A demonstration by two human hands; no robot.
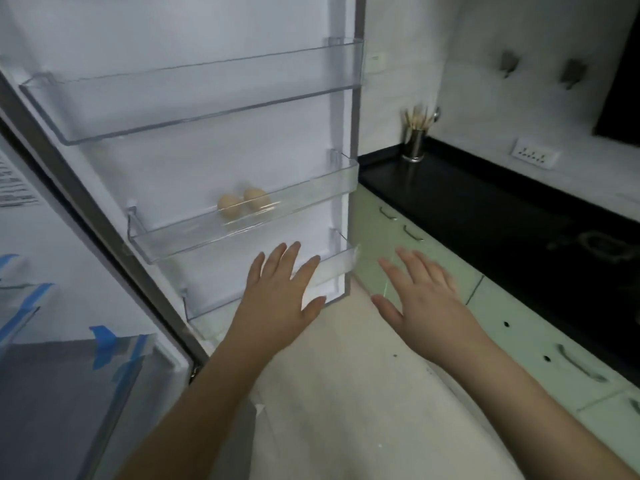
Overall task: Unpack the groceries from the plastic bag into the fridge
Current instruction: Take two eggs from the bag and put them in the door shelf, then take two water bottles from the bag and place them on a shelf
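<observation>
The fridge door [194, 26] stands open in front of me with three clear door bins. Two brown eggs [242, 202] lie side by side in the middle bin [311, 195]. The top bin [194, 98] holds nothing, and the contents of the bottom bin [332, 268] are hidden behind my hand. My left hand [277, 299] is spread flat, fingers apart, in front of the bottom bin and holds nothing. My right hand [422, 296] is also spread and holds nothing, hovering to the right of the door's edge. No plastic bag is in view.
The fridge interior [69, 375] at lower left shows a drawer with blue tape strips. To the right runs a black countertop [485, 209] with a steel utensil holder [414, 140], over pale green cabinet drawers [540, 341]. Light floor lies below my arms.
</observation>
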